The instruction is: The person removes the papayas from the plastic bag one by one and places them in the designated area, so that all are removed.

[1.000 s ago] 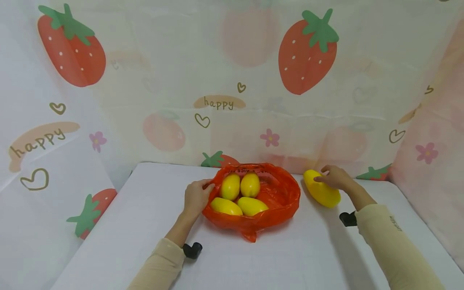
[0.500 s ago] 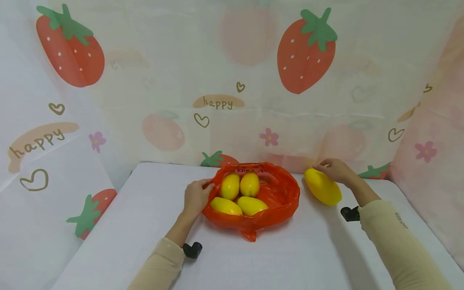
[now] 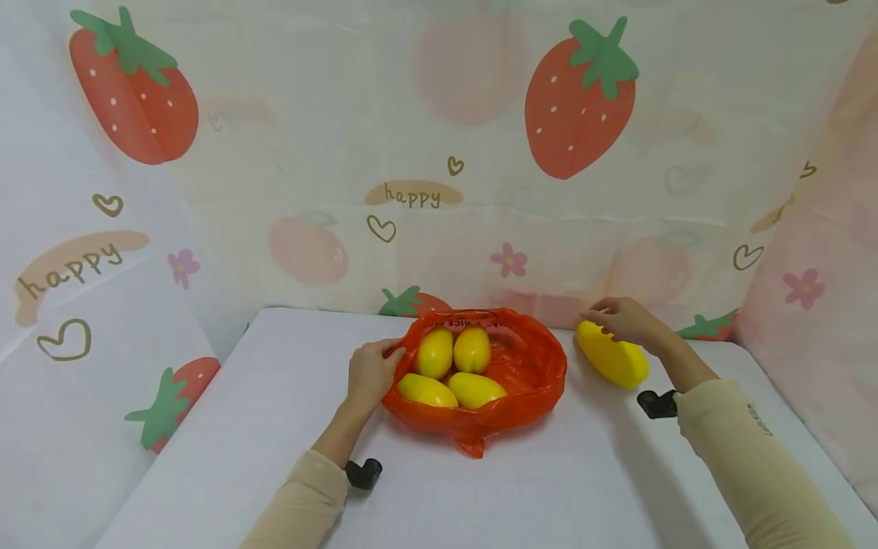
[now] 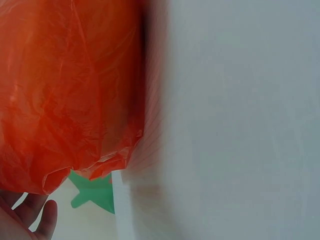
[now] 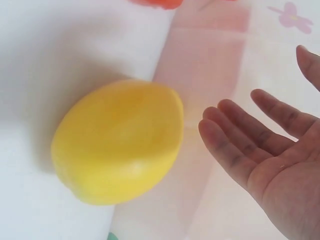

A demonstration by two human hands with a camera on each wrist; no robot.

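My left hand pinches the left rim of a red plastic bag, which stands wide-mouthed on the table. Several yellow oval fruits lie inside it. In the left wrist view the bag's side fills the upper left, with some fingers at its lower edge. Right of the bag lies one more yellow fruit, smooth and mango-like. My right hand hovers at its far side, overlapping its back edge. In the right wrist view, the fingers are spread and apart from that fruit.
The white table ends at the back against a curtain printed with strawberries. Black wrist mounts sit at both sleeves. A pink-tinted curtain borders the right side.
The right hand has lifted its fingers off the loose fruit and shifted to its far side. That fruit has moved very slightly right. Left hand and bag stay still.
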